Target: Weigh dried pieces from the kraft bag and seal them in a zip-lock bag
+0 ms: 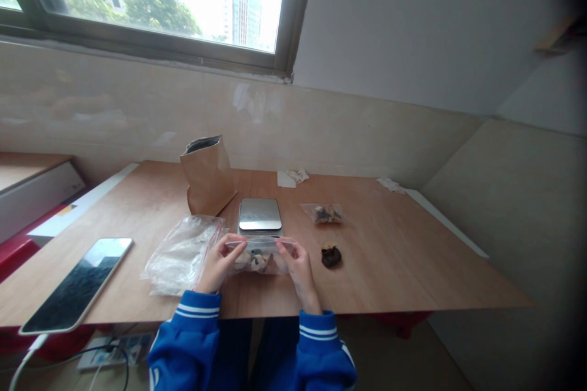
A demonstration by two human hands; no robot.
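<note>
Both hands pinch the top edge of a small clear zip bag (261, 258) that holds pale and dark pieces, just above the wooden table (389, 269). My left hand (217, 266) grips the bag's left end, fingers closed on it. The bag's right end is gripped by my right hand (300, 272). Behind the bag lies a small silver scale (259, 214). A dark lump (331, 256) rests on the table right of my right hand.
A pile of empty clear zip bags (181, 253) lies left of my hands. A brown paper bag (207, 175) stands open behind them. Another filled zip bag (323, 213) lies right of the scale. A phone (77, 284) lies at the table's left, with cables and a power strip (110, 351) below.
</note>
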